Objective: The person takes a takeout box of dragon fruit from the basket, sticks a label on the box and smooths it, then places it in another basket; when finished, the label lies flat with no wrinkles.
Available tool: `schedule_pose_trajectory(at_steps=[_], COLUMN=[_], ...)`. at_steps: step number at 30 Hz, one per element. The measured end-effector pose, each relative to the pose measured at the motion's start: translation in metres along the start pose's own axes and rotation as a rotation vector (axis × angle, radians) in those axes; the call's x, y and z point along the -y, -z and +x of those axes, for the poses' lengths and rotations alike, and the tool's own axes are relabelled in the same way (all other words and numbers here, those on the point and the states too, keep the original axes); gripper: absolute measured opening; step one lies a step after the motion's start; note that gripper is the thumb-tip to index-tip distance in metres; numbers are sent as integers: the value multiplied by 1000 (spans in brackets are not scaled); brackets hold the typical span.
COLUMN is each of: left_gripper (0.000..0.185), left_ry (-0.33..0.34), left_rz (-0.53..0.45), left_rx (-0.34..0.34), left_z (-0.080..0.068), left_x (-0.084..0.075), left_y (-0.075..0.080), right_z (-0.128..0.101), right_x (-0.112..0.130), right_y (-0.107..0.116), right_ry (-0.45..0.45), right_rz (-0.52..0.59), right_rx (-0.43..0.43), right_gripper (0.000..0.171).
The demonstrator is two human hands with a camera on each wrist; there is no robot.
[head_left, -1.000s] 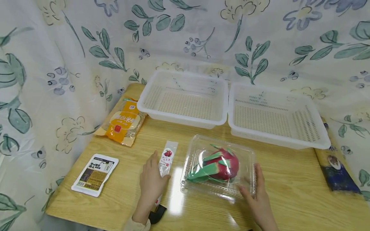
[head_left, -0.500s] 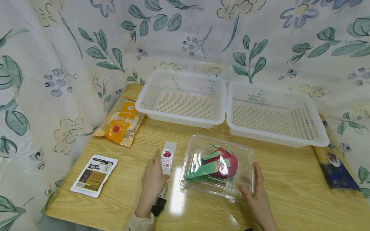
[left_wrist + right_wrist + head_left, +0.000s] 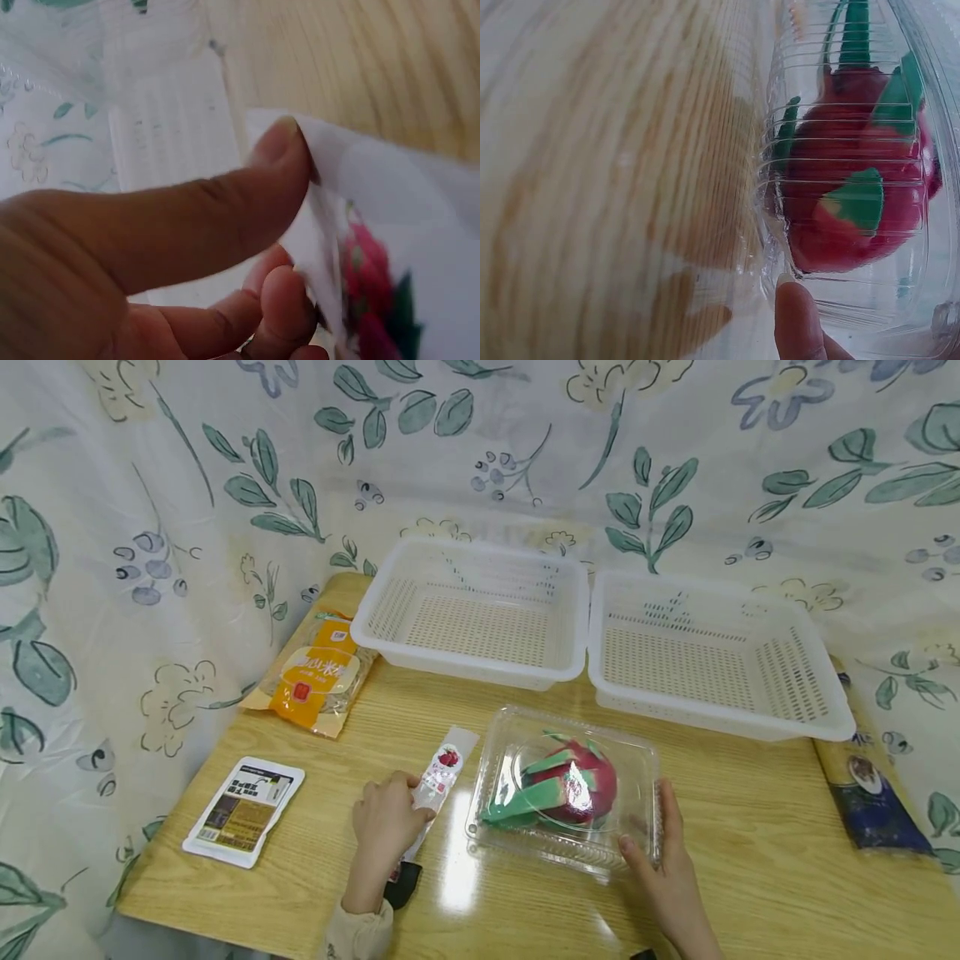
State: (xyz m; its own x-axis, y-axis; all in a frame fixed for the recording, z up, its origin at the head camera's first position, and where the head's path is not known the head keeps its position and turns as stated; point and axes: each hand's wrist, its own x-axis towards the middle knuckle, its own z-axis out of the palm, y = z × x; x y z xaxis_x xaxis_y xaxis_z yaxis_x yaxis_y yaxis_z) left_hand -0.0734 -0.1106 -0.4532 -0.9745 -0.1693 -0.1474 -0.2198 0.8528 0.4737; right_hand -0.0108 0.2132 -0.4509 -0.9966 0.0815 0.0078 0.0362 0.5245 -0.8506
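Head view: left hand (image 3: 386, 822) pinches sachet (image 3: 441, 772) on table (image 3: 750, 827) beside clamshell (image 3: 645, 760) | right hand (image 3: 663, 860) spread, flat against clamshell's near right corner | risk: thin sachet slips from pinch; glossy clamshell skids under push

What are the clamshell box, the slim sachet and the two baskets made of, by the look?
Clamshell box: clear thin plastic, glossy, ribbed walls; the fruit shows through.
Slim sachet: likely soft plastic film, part clear, printed; the left hand pinches it.
Two baskets: white rigid plastic, probably moulded, slotted floors and walls.
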Motion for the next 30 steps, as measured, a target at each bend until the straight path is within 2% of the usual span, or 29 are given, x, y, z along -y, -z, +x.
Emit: schedule_pose_trajectory(at_steps=[3,6,9,12,15,21,24,30], left_gripper=[36,35,36,36,38,59,66,73], left_ry=[7,5,-2,-22,-36,-58,-84,-126], left_rz=[-1,-10,-74,-198,-344,-610,-726,-880], left_rx=[13,11,-7,-7,34,126,148,174], left_z=[0,1,2,4,5,2,-2,-15], left_x=[4,7,11,15,18,15,12,0], left_y=[1,0,-1,-1,1,8,15,28], right_z=[0,0,0,1,3,6,8,13], right_x=[0,1,1,2,6,15,22,40], right_y=[-1,-1,0,1,2,5,7,1], right_ry=[12,21,11,-11,-31,-26,8,127], right_rz=[-19,-36,-30,-11,-22,-87,-75,-19], right_rx=[-8,-12,-8,5,8,-45,-90,-262], right_gripper=[87,87,88,89,90,77,68,53])
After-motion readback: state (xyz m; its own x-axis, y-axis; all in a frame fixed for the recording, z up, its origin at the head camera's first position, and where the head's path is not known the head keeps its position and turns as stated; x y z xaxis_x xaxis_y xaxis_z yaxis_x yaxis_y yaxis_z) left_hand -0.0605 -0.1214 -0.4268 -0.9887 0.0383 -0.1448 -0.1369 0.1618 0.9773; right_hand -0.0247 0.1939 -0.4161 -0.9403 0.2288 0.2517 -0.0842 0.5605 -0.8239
